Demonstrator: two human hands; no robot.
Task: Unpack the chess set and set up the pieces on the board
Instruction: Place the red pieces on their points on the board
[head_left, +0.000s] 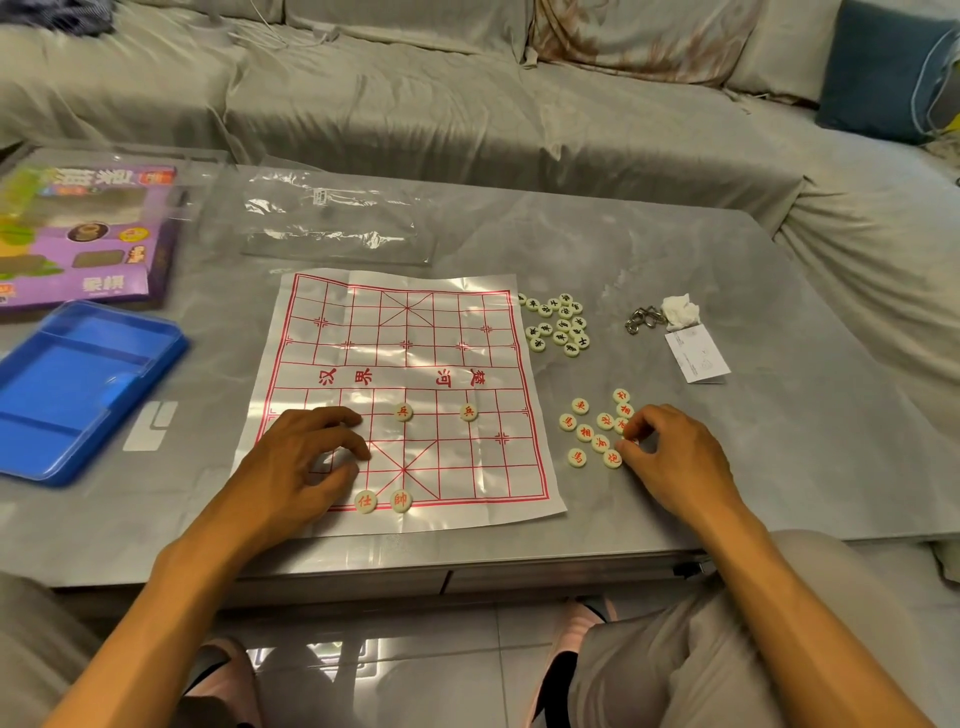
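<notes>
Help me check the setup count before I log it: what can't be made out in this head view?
- Board squares under the left hand: any piece there is hidden.
- Right hand fingertips at the red pieces: whether one is pinched is unclear.
- Black pieces: characters too small to read.
- Purple box: blurred, cut off by the left edge.
</notes>
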